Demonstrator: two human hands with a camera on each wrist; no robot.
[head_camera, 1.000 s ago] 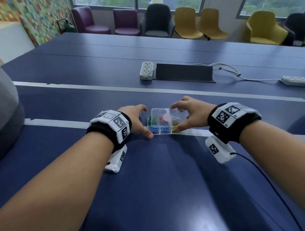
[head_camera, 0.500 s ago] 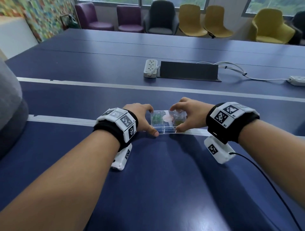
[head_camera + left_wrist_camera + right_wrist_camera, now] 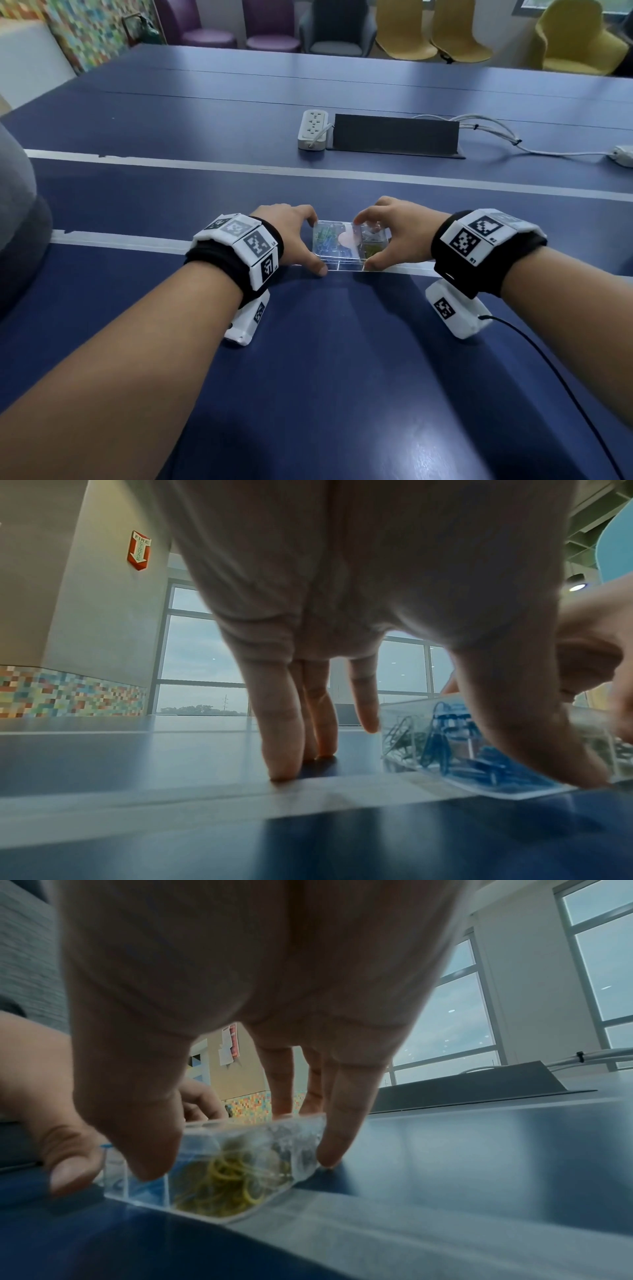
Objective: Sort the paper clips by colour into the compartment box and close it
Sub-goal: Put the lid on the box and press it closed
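A small clear compartment box point(image 3: 349, 260) sits on the blue table point(image 3: 325, 359) between my hands. Under its clear lid point(image 3: 342, 228) I see green clips point(image 3: 323, 233), blue clips point(image 3: 330, 245) and yellow clips point(image 3: 373, 247). The lid lies low over the box; I cannot tell whether it is latched. My left hand point(image 3: 301, 240) pinches the box's left end, thumb on the front corner, index finger at the back. Its other fingers point(image 3: 284, 750) rest on the table. My right hand point(image 3: 394, 240) grips the right end, thumb in front and fingers point(image 3: 339, 1123) behind. The yellow clips point(image 3: 229, 1180) and blue clips point(image 3: 479, 764) show close up.
Farther back lie a white power strip point(image 3: 312, 129), a black cable hatch point(image 3: 394, 137) and white cables point(image 3: 493, 130). A white tape line point(image 3: 120, 240) runs under the box. A black wire point(image 3: 548, 359) trails from my right wrist. Chairs point(image 3: 404, 37) stand beyond the table.
The lid, tilted up a second ago, has come down over the box. Both hands stay at the box's ends, and the head view has moved closer.
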